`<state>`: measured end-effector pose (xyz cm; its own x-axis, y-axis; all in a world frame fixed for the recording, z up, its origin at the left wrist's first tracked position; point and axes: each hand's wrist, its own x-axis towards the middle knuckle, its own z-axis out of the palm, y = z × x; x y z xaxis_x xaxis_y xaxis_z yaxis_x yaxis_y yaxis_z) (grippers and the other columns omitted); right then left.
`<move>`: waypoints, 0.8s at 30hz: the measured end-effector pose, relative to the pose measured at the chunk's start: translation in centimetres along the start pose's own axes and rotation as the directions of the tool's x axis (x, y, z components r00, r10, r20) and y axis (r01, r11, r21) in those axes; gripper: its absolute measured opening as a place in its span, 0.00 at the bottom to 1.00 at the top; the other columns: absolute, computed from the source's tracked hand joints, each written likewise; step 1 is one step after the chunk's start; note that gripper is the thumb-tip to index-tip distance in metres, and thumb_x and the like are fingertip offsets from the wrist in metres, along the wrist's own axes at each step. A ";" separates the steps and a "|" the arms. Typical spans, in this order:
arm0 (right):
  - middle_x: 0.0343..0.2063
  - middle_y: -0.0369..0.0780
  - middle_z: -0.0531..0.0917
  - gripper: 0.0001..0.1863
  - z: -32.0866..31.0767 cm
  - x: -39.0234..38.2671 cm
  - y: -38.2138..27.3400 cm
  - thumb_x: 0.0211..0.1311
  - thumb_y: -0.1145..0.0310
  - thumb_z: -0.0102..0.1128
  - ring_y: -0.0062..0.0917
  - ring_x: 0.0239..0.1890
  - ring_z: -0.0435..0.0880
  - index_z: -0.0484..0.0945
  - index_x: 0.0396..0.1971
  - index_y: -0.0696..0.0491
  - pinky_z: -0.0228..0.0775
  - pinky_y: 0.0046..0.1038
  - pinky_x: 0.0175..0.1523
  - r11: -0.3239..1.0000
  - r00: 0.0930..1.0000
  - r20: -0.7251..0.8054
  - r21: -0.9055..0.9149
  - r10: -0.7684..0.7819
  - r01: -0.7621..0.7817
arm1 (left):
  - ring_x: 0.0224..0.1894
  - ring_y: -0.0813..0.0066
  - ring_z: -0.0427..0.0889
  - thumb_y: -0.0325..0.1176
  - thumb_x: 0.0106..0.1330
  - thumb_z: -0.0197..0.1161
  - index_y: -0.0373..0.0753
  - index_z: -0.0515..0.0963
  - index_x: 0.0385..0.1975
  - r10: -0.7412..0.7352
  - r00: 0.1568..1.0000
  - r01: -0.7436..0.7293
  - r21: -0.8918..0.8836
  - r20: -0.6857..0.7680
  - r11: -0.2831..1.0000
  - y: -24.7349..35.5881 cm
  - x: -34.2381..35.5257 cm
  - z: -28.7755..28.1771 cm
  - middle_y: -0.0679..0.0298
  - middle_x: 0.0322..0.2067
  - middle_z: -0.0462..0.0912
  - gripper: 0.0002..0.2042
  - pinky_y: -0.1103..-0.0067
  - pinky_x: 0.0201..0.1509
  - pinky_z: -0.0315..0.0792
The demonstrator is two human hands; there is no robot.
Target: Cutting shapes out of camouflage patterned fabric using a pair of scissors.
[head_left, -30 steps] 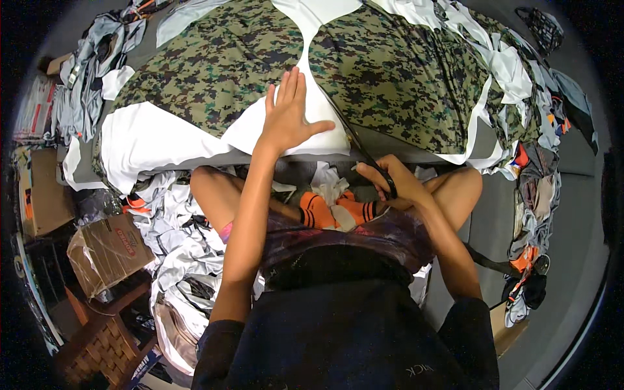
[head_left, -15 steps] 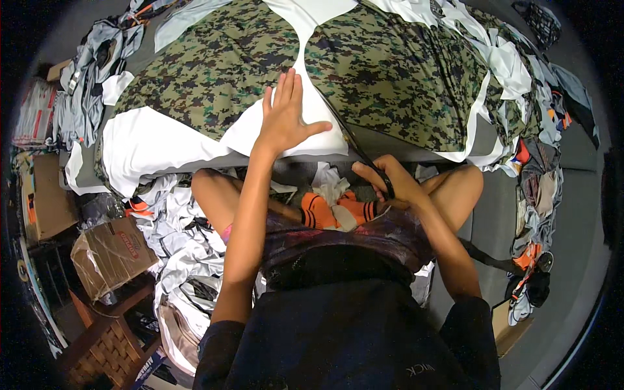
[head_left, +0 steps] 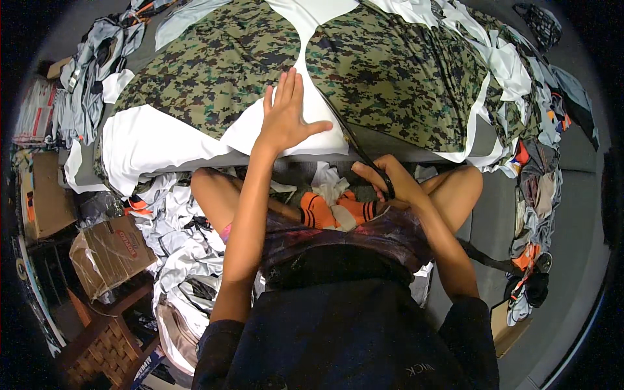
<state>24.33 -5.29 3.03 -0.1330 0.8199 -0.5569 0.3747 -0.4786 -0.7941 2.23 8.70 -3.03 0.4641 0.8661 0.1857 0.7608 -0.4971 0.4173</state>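
My left hand lies flat with fingers spread and thumb out, on a white area of the cloth and the edge of its camouflage print. The camouflage-printed cloth is spread over a low grey surface in front of me. In my right hand, low at the cloth's near edge, is a pair of long black scissors, its dark handle loop around my fingers. The blades run up and left along the border between the white strip and the right camouflage panel. Whether they are parted is hard to see.
My crossed legs and orange socks are under the near edge. White and grey scraps heap at the left, beside a taped cardboard box and a brown woven wooden piece. More cloth scraps line the right.
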 end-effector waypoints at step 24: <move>0.30 0.39 0.83 0.10 -5.3 -3.4 12.7 0.51 0.77 0.65 0.22 0.29 0.77 0.79 0.34 0.62 0.70 0.22 0.37 0.960 0.497 -0.827 -0.179 -0.264 0.214 | 0.67 0.60 0.60 0.26 0.65 0.52 0.41 0.65 0.63 -0.234 0.940 0.154 -0.302 -0.248 0.941 -8.5 -13.0 -7.8 0.57 0.66 0.61 0.24 0.69 0.67 0.59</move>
<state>34.44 -12.53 -3.86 0.5933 0.7937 0.1345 0.4954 -0.2282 -0.8382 -13.83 2.09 -2.04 0.1453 0.9435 0.2978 0.6500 -0.3179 0.6902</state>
